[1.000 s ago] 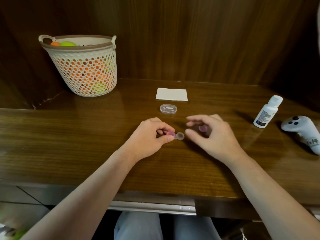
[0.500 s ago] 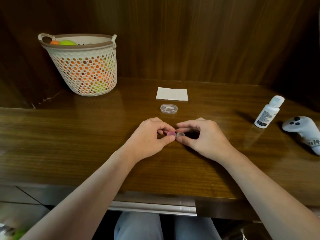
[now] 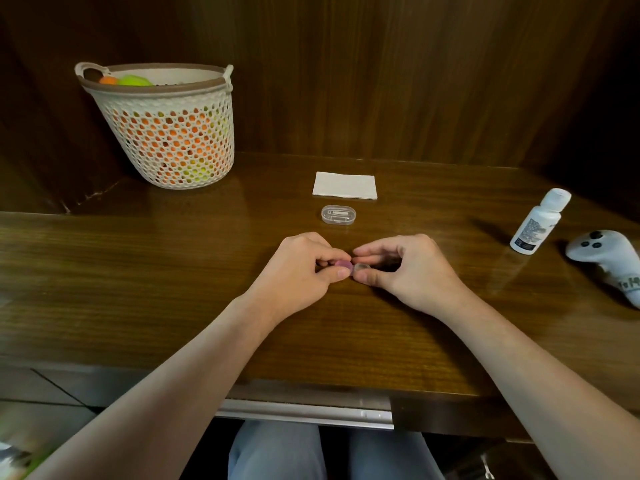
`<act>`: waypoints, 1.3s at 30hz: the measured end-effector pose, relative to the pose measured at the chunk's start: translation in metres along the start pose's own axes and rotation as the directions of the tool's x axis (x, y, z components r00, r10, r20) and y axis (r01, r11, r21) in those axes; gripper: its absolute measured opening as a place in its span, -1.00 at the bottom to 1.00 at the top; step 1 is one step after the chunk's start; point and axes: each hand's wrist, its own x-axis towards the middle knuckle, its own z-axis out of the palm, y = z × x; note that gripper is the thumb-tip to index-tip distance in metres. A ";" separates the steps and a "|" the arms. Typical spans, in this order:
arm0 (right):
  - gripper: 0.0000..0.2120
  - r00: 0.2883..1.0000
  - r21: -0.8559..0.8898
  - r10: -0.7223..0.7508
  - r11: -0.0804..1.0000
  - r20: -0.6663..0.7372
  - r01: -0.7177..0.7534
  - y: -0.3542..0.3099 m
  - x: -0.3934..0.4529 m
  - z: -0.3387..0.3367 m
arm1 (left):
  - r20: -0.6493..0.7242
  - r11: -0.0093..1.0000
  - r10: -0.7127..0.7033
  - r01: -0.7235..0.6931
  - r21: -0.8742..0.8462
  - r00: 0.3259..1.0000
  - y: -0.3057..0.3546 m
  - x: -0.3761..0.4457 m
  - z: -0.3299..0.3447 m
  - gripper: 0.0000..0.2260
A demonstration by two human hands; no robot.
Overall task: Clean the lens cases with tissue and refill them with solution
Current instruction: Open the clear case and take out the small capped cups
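Head view of a wooden counter [image 3: 173,271] at an early stage of the task. Largest item: a perforated basket [image 3: 166,129] of orange and green balls at the far left corner, well apart from the work. A white controller [image 3: 607,261] lies at the right edge, with the capped solution bottle [image 3: 538,221] upright just beside it; judged unused so far. A folded tissue [image 3: 344,185] lies flat near the back edge at centre, apparently untouched, and a small clear box [image 3: 338,215] sits just in front of it. At mid-counter the left hand [image 3: 298,271] pinches the pink-capped side of the lens case [image 3: 351,268], while the right hand [image 3: 408,271] pinches the clear side next to it; whether a cap is on that side cannot be told. Wiping and refilling both appear still to be done. Nothing blocks the reach to tissue or bottle.
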 end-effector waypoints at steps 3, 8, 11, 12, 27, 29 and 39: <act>-0.71 1.000 0.007 -0.003 1.000 -0.002 0.003 0.003 0.002 0.002 | -0.014 1.000 -0.011 0.011 -0.002 1.000 0.000 0.001 0.001 -0.79; -0.71 1.000 0.004 0.005 1.000 0.003 -0.005 0.004 0.003 0.003 | -0.050 0.999 -0.036 0.035 -0.017 0.998 0.000 0.001 0.002 -0.82; -0.70 1.000 0.011 0.002 1.000 0.008 -0.002 0.004 0.002 0.003 | -0.059 0.999 -0.041 0.040 -0.016 0.997 0.000 0.002 0.003 -0.84; -0.69 1.000 0.007 -0.001 1.000 0.008 0.001 0.004 0.002 0.003 | -0.054 0.999 -0.042 0.041 -0.023 0.998 0.000 0.002 0.002 -0.84; -0.67 1.000 0.014 -0.028 1.000 0.001 0.028 0.004 -0.001 0.003 | -0.036 0.997 -0.033 0.031 -0.064 0.999 0.003 -0.002 -0.004 -0.91; -0.67 1.000 0.011 -0.028 1.000 -0.001 0.028 0.005 0.000 0.003 | -0.052 0.997 -0.053 0.050 -0.059 0.997 0.003 -0.001 -0.002 -0.90; -0.73 1.000 0.013 -0.019 1.000 0.017 0.019 0.002 0.001 0.002 | 0.040 0.979 -0.004 0.012 -0.202 0.999 0.005 -0.004 -0.010 -0.60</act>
